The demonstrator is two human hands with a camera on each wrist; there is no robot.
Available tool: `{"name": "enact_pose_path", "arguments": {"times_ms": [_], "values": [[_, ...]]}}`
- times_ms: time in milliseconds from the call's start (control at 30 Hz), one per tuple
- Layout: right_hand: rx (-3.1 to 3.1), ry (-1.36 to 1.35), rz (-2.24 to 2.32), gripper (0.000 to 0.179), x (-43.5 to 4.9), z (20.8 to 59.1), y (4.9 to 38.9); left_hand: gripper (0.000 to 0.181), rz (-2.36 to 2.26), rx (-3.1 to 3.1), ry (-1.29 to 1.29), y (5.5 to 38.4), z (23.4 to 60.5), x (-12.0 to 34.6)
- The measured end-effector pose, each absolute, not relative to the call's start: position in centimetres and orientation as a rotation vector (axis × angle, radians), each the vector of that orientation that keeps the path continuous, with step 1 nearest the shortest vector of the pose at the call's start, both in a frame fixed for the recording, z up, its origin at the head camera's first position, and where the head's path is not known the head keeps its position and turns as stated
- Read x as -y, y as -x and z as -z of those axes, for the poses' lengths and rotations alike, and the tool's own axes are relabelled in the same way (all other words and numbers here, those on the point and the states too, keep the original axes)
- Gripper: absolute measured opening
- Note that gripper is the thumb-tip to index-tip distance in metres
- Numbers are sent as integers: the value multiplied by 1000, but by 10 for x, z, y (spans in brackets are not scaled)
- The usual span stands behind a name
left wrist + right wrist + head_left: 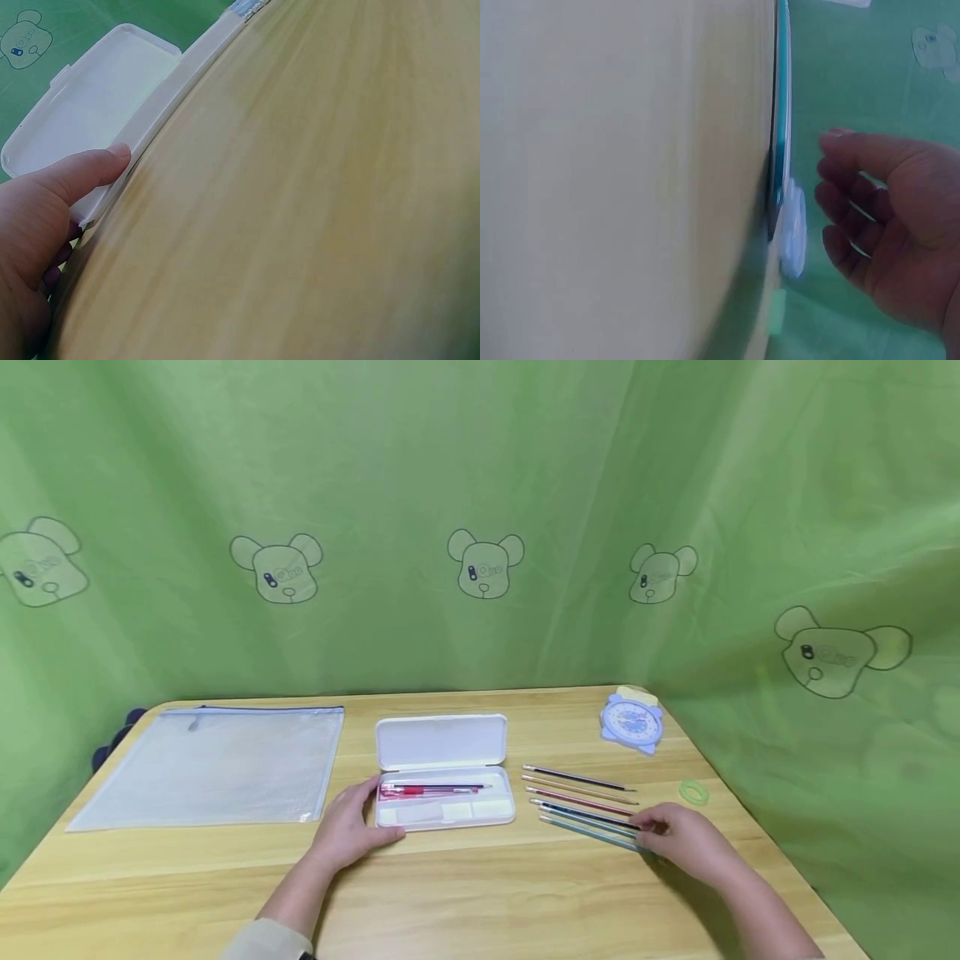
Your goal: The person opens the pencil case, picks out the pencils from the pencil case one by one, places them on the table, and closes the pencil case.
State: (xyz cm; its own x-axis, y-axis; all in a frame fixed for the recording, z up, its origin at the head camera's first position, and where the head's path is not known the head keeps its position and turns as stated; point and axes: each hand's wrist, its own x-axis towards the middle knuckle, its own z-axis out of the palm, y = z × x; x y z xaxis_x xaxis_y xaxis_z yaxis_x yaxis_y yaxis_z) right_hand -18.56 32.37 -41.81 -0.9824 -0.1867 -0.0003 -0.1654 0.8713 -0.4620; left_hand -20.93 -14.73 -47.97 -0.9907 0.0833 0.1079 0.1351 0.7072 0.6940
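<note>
A white pencil case (446, 812) lies open on the wooden table, its lid (441, 741) raised at the back. Inside are a red pen (427, 791) and a dark pencil (472, 786). My left hand (347, 825) grips the case's left end, the thumb (97, 169) along its front wall. Several pencils (577, 779) lie side by side to the right of the case. Over their tips is my right hand (686, 839). In the right wrist view its loosely curled fingers (847, 202) hold nothing and stand apart from the teal pencil (783, 97).
A translucent zip pouch (225, 768) with a blue zip lies flat at the left. At the back right stands a blue clock-shaped object (632, 723). A green ring (693, 792) lies near the table's right edge. A green curtain (480, 643) hangs behind and to the right.
</note>
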Motion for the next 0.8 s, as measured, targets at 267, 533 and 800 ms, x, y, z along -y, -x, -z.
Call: {"name": "enact_pose_path", "arguments": {"times_ms": [267,533,800], "values": [[-3020,492,792,17,-275,414,209,98,1158,2838,185,209,479,147],[-2949,583,863,17,-210,416,238,98,1163,2836,178,208,478,147],[-2875,584,956,19,-162,425,260,99,1169,2833,174,209,480,147]]}}
